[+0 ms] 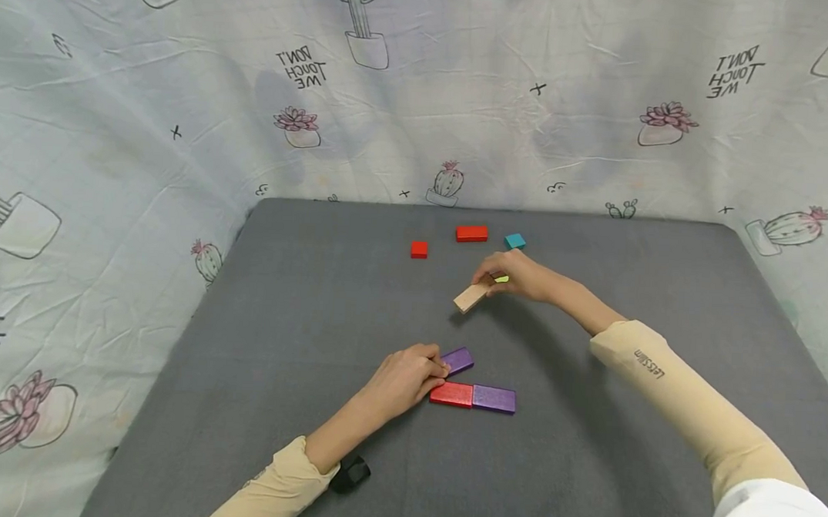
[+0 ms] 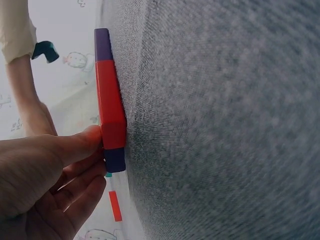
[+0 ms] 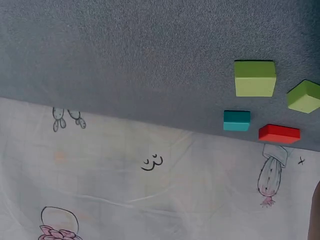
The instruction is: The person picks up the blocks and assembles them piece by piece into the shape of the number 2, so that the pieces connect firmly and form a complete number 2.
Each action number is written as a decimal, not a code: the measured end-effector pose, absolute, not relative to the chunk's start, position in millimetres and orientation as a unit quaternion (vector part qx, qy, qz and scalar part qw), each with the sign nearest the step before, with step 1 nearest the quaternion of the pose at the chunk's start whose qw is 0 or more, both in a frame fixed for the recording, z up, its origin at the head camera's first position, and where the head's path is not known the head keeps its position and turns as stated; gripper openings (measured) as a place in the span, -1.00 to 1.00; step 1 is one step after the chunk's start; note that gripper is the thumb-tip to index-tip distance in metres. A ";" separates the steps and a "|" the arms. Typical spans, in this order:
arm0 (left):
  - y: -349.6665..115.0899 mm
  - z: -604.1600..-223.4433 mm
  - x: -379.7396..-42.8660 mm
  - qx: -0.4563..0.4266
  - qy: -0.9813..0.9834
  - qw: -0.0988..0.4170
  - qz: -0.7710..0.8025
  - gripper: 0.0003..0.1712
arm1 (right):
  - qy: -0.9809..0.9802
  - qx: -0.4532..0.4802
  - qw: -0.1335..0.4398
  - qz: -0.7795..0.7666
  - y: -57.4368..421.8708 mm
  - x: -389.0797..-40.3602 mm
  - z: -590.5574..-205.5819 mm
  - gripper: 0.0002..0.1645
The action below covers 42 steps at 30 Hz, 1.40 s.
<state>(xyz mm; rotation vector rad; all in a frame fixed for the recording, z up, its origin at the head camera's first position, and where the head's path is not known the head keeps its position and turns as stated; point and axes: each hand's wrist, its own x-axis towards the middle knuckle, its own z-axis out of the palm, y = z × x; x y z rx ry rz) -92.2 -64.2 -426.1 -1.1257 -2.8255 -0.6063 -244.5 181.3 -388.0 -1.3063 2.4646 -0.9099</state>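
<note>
My left hand point(image 1: 405, 378) pinches a purple block point(image 1: 459, 361) that lies at an angle behind a red block point(image 1: 452, 394). A second purple block point(image 1: 494, 399) sits end to end with that red block. In the left wrist view, the thumb point(image 2: 82, 142) is right at the red block point(image 2: 110, 100), with the other fingers by the purple end point(image 2: 115, 160). Farther back, my right hand point(image 1: 520, 276) holds a plain wooden block point(image 1: 471, 297) by one end, tilted over the table. Its grip is out of sight in the right wrist view.
Near the table's back edge lie a small red block point(image 1: 419, 249), a longer red block point(image 1: 472, 233) and a teal block point(image 1: 515, 240). The right wrist view shows two green blocks point(image 3: 255, 78) close to these. A patterned cloth point(image 1: 421, 97) hangs behind the grey table point(image 1: 302, 284).
</note>
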 end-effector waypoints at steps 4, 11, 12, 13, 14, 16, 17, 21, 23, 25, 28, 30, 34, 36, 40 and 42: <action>-63.7 -425.9 -93.3 -0.362 -0.912 0.020 -0.194 -0.90 | 0.833 -0.449 0.091 -0.311 186.1 -238.7 -383.5 -0.64; -62.6 -424.5 -94.8 -0.359 -0.913 0.019 -0.193 -0.91 | 0.826 -0.466 0.080 -0.306 192.0 -228.8 -373.3 -0.63; -62.5 -424.5 -94.9 -0.358 -0.913 0.019 -0.192 -0.91 | 0.825 -0.470 0.084 -0.303 192.9 -227.4 -372.7 -0.63; -62.3 -424.5 -95.0 -0.358 -0.914 0.019 -0.191 -0.91 | 0.823 -0.474 0.086 -0.299 193.7 -226.0 -372.2 -0.63; -62.0 -424.3 -95.1 -0.358 -0.914 0.020 -0.191 -0.91 | 0.821 -0.480 0.087 -0.295 194.3 -224.5 -371.8 -0.64; -61.5 -424.5 -95.1 -0.357 -0.914 0.022 -0.190 -0.91 | 0.818 -0.491 0.093 -0.284 195.3 -221.6 -372.4 -0.64; -61.3 -424.6 -95.1 -0.357 -0.914 0.024 -0.189 -0.92 | 0.817 -0.495 0.096 -0.280 195.4 -220.3 -373.0 -0.65; -60.6 -425.4 -94.9 -0.358 -0.914 0.029 -0.187 -0.93 | 0.819 -0.499 0.110 -0.263 195.1 -216.9 -377.2 -0.65; -60.4 -426.0 -94.8 -0.359 -0.914 0.030 -0.186 -0.93 | 0.821 -0.496 0.117 -0.258 194.5 -216.7 -379.8 -0.66; -60.2 -426.4 -94.7 -0.359 -0.914 0.031 -0.184 -0.93 | 0.822 -0.497 0.117 -0.251 193.9 -217.6 -382.6 -0.67; -59.6 -426.4 -94.5 -0.359 -0.915 0.033 -0.182 -0.93 | 0.823 -0.501 0.116 -0.243 193.0 -219.3 -386.9 -0.68; -59.3 -426.4 -93.9 -0.357 -0.915 0.035 -0.182 -0.93 | 0.822 -0.504 0.113 -0.237 192.3 -220.2 -389.9 -0.68; -59.2 -426.6 -91.4 -0.354 -0.916 0.035 -0.185 -0.93 | 0.822 -0.511 0.114 -0.227 190.3 -219.8 -395.6 -0.69; -59.1 -426.5 -90.0 -0.353 -0.917 0.034 -0.184 -0.93 | 0.820 -0.516 0.114 -0.221 188.9 -219.3 -397.8 -0.70; -58.3 -426.8 -89.1 -0.350 -0.919 0.033 -0.179 -0.92 | 0.819 -0.523 0.114 -0.207 186.2 -219.9 -401.1 -0.71; -57.8 -427.1 -89.4 -0.348 -0.920 0.032 -0.177 -0.91 | 0.818 -0.526 0.114 -0.203 185.1 -220.5 -401.6 -0.72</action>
